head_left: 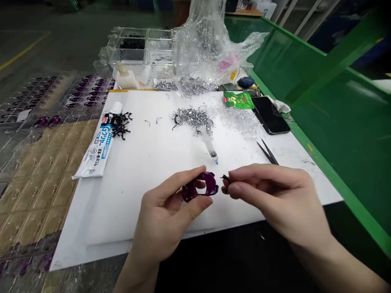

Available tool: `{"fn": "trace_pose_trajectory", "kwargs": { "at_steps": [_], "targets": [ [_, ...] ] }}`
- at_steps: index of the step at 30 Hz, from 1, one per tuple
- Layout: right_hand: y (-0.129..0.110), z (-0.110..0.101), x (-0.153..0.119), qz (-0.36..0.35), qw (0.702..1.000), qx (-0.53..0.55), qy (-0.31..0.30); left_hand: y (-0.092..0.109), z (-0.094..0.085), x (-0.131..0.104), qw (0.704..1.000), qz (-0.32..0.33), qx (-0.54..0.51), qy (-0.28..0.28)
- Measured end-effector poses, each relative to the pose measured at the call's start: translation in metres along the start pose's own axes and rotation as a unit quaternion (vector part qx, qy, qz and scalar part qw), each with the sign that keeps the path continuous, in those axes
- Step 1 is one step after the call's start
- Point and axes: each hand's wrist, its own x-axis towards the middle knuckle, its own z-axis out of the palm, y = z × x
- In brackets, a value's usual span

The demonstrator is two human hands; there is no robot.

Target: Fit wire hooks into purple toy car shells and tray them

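My left hand (166, 215) grips a glossy purple plastic shell (190, 190) with an opening through its middle, thumb below and fingers above. Just to its right, my right hand (271, 195) pinches a small black curly piece (225, 181) between thumb and fingertips. A short gap separates the black piece from the shell. Beyond the hands, a syringe (210, 149) with a blue tip lies on the white foam sheet (146, 162). Dark tweezers (268, 152) rest past my right hand. At the left lies a pile of similar black pieces (120, 125).
A white and blue glue tube (97, 148) lies along the left edge. Silvery shreds (194, 118), a green packet (238, 100) and a black phone (271, 116) sit farther back. Clear trays (36, 162) stand at left; a green wall (305, 89) borders the right.
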Motion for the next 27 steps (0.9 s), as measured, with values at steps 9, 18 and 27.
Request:
{"fn": "trace_pose_trajectory", "kwargs": {
  "at_steps": [9,18,27],
  "targets": [
    [0.012,-0.013,0.004,-0.209,0.971,-0.113,-0.025,-0.003,-0.005,0.000,0.997,0.017,0.077,-0.015],
    [0.003,-0.034,0.010,-0.371,0.876,-0.259,-0.168,0.000,-0.012,-0.005,0.997,-0.026,0.053,-0.057],
    [0.011,-0.023,0.015,-0.331,0.912,-0.169,-0.176,-0.005,-0.014,-0.006,0.996,-0.028,0.054,-0.064]
  ]
}}
